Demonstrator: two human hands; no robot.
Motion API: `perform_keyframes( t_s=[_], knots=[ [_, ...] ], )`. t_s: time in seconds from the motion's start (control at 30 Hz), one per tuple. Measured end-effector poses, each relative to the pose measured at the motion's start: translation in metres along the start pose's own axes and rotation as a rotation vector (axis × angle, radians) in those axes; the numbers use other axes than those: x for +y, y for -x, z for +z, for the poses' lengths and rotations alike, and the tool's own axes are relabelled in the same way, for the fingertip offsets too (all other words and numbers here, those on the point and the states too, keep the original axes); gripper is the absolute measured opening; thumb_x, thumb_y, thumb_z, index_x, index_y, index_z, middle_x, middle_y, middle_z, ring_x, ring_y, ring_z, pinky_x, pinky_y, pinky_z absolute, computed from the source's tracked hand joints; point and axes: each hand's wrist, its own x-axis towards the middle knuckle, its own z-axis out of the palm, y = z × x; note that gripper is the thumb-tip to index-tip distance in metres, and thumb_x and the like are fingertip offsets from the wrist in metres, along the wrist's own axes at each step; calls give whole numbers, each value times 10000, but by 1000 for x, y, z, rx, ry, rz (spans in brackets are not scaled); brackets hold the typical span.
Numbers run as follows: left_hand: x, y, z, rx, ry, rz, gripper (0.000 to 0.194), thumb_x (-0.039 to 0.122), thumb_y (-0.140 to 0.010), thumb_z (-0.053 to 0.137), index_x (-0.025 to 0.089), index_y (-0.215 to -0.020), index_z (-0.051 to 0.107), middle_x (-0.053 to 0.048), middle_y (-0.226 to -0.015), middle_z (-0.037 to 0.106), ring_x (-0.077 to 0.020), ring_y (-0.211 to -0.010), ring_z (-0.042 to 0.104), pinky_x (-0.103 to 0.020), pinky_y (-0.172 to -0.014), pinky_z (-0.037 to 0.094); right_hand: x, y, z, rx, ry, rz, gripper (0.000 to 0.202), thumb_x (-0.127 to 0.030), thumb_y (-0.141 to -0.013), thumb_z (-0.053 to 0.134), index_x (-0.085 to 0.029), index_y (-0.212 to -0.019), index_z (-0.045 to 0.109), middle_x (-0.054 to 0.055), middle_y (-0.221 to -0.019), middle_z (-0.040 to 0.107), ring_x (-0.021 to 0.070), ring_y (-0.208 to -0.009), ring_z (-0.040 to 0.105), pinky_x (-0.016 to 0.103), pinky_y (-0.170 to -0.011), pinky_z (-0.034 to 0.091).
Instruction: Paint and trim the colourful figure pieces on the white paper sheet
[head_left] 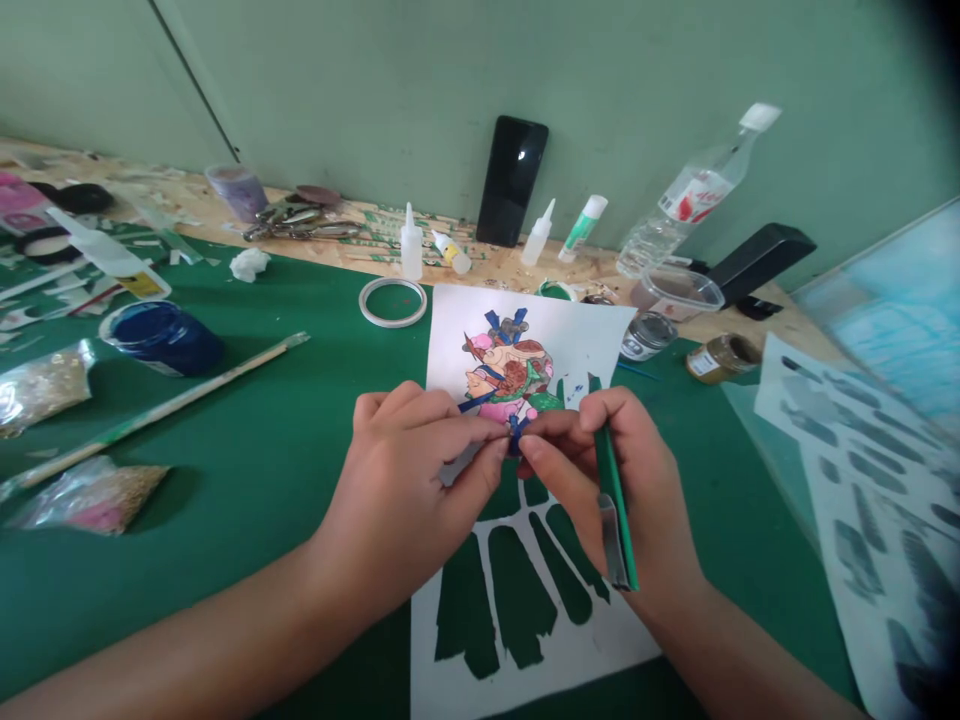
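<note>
My left hand [420,470] is closed in a pinch on a small dark blue piece [515,436], held just above the paper. The fingertips of my right hand [630,470] meet the same piece from the other side. Tucked along my right hand is a slim green tool with a grey clip-like end [616,510], perhaps a craft knife. Behind my fingers lies a white sheet with a coloured collage picture [517,365], partly hidden. Below it, a white paper with long cut-out openings [581,660] shows the green mat through its gaps.
Paint jars stand left [165,338] and right [721,357]. A paintbrush [180,405] and bags of beads [105,495] lie left. Along the wall are glue bottles [411,247], a phone [513,180] and a tilted water bottle [694,200]. Stencil sheets [817,470] lie right.
</note>
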Motion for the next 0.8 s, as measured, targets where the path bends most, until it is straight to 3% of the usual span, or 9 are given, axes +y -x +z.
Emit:
perform_keyframes(
  t_s=[0.37, 0.8],
  knots=[
    [-4, -4, -1, -53, 1, 37, 164, 263, -930, 605, 257, -889, 764, 4, -747, 674, -165, -731, 560, -352, -717, 311, 4, 5, 1, 19, 100, -85, 338, -89, -837, 709, -252, -859, 414, -5, -845, 745, 159, -745, 751, 267, -651, 650],
    [-7, -5, 1, 3, -24, 120, 114, 214, -916, 658, 250, -864, 754, 30, -706, 631, -153, -690, 534, -347, -717, 320, 4, 4, 3, 32, 57, -24, 336, -109, -843, 713, -254, -855, 410, -12, -854, 748, 142, -736, 746, 232, -652, 630]
  ],
)
